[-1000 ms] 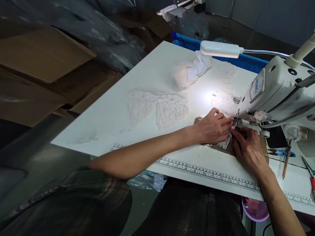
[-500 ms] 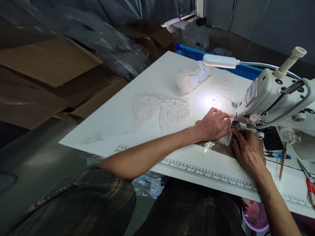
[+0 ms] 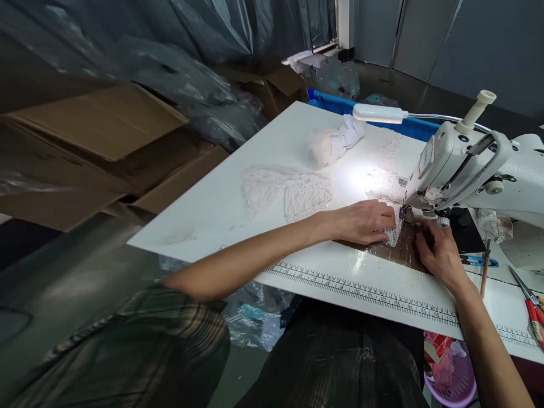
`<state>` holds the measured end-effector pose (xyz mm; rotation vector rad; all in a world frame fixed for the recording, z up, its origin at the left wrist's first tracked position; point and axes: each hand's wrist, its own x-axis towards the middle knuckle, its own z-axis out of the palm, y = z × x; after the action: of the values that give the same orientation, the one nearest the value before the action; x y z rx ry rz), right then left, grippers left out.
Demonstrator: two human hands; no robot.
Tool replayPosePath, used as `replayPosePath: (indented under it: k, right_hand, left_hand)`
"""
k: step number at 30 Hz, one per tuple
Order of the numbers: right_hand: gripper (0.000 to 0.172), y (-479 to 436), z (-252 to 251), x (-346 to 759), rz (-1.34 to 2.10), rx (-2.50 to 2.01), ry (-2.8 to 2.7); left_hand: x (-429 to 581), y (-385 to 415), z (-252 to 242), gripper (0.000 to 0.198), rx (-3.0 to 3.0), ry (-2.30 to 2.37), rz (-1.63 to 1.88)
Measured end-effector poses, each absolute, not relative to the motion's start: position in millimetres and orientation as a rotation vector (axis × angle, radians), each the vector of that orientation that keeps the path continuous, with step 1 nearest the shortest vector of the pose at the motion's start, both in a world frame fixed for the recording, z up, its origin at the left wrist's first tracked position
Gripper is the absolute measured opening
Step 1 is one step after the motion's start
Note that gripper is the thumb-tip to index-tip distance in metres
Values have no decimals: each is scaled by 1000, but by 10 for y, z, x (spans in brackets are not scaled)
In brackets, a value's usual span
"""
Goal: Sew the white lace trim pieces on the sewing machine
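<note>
My left hand (image 3: 364, 221) lies on a small white lace piece (image 3: 393, 231) just left of the needle of a white sewing machine (image 3: 467, 170), fingers pressed together and gripping the lace. Just right of the lace, my right hand (image 3: 440, 253) rests on a brown patch (image 3: 403, 252) of the table, below the presser foot (image 3: 408, 215). Its fingers are curled, and what they hold, if anything, is hidden. A white lamp (image 3: 379, 113) lights the spot.
Larger lace pieces (image 3: 289, 190) and a rolled fabric bundle (image 3: 334, 141) lie further back on the white table (image 3: 221, 209). A pencil (image 3: 483, 272), blue snips (image 3: 480, 261) and red scissors (image 3: 533, 309) lie at right. Cardboard boxes (image 3: 97, 136) stand left; a purple basket (image 3: 453, 374) sits below.
The view has swung, so the table sits further right and lower. My right hand has slid right, away from the lace. My left hand has flattened out over the lace.
</note>
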<state>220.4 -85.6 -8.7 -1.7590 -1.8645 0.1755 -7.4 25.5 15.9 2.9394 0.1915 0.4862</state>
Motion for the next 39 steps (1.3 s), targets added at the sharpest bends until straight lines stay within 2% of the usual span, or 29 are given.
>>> replayPosePath:
  k: [4,11,14,20,26,30,32,39]
  right_hand:
    - [29,-822,38,2256,268,-1717,-1974]
    - [29,-777,169,2081,497,-1402,-2211]
    - [18,-762,104,2010,442,-1405,-2187]
    - [17,-768,-12,2001,391,-1359,-2078]
    - [17,-799,25,2060,428,-1393,-1988]
    - [25,-824,-3,1997,420,-1388,-2007]
    - [21,-827,-41,1944,352,-1421,-2014]
    - [19,-809,-92,1966,239,-1416,-1948]
  left_hand:
    - [-40,246,71,11,2880,204,495]
    - [-26,246,-3,22,2776,196,630]
    - [-44,218,-4,25,2773,224,641]
    - [-54,201,-59,16,2874,182,665]
    - [-24,208,-83,29,2866,175,723]
    - [-7,202,-95,31,2786,257,719]
    - [3,199,-111,32,2744,303,744]
    - [18,201,-128,19,2720,208,813]
